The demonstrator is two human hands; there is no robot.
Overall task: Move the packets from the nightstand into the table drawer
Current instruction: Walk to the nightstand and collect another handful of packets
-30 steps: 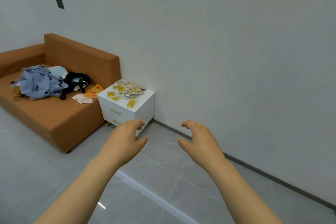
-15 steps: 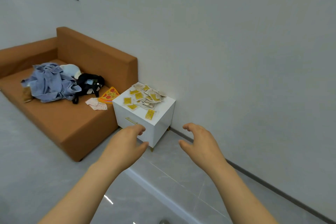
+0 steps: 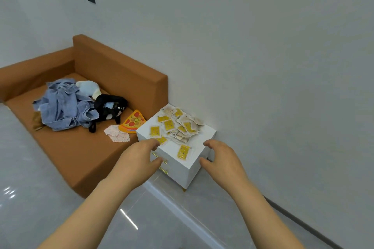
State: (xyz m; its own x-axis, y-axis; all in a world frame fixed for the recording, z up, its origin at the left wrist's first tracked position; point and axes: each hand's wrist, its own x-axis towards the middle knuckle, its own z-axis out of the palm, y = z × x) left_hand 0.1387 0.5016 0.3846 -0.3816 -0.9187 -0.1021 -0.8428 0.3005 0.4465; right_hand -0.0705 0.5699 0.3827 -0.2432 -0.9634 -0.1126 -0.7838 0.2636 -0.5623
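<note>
Both hands empty at the nightstand; packets on its top.
We see the left hand (image 3: pixel 139 159) and the right hand (image 3: pixel 220 159) held apart, fingers loosely curled and gripping nothing, one before each near corner of the white nightstand (image 3: pixel 202 137); we cannot tell whether either touches it. The packets (image 3: pixel 178 125) lie heaped on the far half of its top, with a lone yellow packet (image 3: pixel 183 152) near the front edge between the hands. The left hand partly covers the drawer handles (image 3: pixel 165 170). Just left stands an orange sofa (image 3: pixel 113 70) carrying crumpled denim clothes (image 3: pixel 62 105), a black plush toy (image 3: pixel 110 107), a pizza-slice toy (image 3: pixel 132 121) and a patterned cloth (image 3: pixel 117 136). A grey wall (image 3: pixel 263 66) backs the nightstand.
</note>
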